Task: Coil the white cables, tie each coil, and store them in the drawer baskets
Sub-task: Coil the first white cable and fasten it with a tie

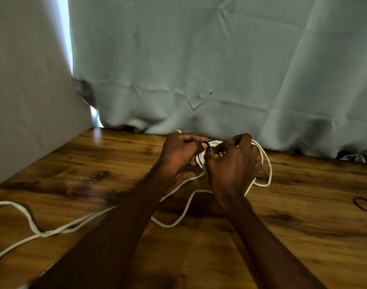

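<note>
Both hands work close together at the far edge of the brown, dark-grained wooden bench [78, 184], just in front of a pale grey-green cloth backdrop [199, 69] that hangs down to the bench top.

The left hand [179, 154] is curled, its fingers and thumb closed round a small bundle of coiled thin white cable [200, 160] that sits between the two hands. The right hand [233, 163] is curled as well, its fingertips pinching at the same bundle, where a small thin black tie band [208, 146] shows against the white strands next to the left thumb. Whether the band goes fully round the coil cannot be told, since the fingers hide most of it.

Not all of the cable is gathered. One wide loop [269, 163] hangs out past the right hand and lies on the bench. A long loose run [174, 224] trails from under the hands towards the person, passes beneath the left forearm and runs off the left edge in several curves.

Near the right edge of the bench, well apart from the hands, lie thin dark elastic bands [365, 204].

No drawer or basket is in view.
</note>
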`<action>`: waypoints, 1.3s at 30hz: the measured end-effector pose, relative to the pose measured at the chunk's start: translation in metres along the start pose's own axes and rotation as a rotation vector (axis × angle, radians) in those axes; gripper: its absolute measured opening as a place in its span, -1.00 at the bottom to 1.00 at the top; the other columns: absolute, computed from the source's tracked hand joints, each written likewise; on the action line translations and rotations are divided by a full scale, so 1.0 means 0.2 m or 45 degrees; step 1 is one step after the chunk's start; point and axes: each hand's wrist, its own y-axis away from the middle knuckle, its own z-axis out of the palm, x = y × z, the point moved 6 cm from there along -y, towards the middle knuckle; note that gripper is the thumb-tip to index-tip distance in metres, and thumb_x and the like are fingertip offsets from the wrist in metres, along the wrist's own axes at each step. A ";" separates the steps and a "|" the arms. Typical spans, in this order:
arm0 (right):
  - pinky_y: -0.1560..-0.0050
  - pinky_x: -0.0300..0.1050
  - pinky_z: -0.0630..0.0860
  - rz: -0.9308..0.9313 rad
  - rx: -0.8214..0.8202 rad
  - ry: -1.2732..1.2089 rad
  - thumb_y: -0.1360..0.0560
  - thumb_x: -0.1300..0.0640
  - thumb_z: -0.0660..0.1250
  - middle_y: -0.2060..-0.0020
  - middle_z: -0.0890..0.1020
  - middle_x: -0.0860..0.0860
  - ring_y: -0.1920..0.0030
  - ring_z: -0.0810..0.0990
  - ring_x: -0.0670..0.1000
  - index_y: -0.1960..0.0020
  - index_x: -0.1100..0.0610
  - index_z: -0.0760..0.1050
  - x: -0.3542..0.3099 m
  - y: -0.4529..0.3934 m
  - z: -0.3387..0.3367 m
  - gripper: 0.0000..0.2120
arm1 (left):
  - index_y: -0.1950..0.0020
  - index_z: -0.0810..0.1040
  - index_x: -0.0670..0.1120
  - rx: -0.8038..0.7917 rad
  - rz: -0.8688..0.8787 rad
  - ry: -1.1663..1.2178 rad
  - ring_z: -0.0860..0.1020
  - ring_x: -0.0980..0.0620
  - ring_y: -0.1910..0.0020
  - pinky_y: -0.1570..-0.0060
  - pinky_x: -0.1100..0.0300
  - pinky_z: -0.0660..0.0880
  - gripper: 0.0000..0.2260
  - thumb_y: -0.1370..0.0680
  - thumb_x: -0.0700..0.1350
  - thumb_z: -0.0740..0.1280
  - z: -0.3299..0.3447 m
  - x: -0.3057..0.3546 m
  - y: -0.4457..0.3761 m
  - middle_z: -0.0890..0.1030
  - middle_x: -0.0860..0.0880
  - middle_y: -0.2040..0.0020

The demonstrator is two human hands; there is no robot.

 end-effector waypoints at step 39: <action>-0.11 0.17 0.46 -0.108 -0.044 -0.489 -0.44 0.00 0.54 -0.27 0.50 -0.12 -0.25 0.42 0.07 0.01 -0.12 0.72 0.00 0.00 0.05 -0.87 | -0.08 0.72 -0.25 -0.082 -0.105 0.157 0.71 -0.23 0.05 -0.05 -0.15 0.64 -0.81 -0.51 -0.37 0.41 -0.06 0.00 -0.01 0.73 -0.26 0.04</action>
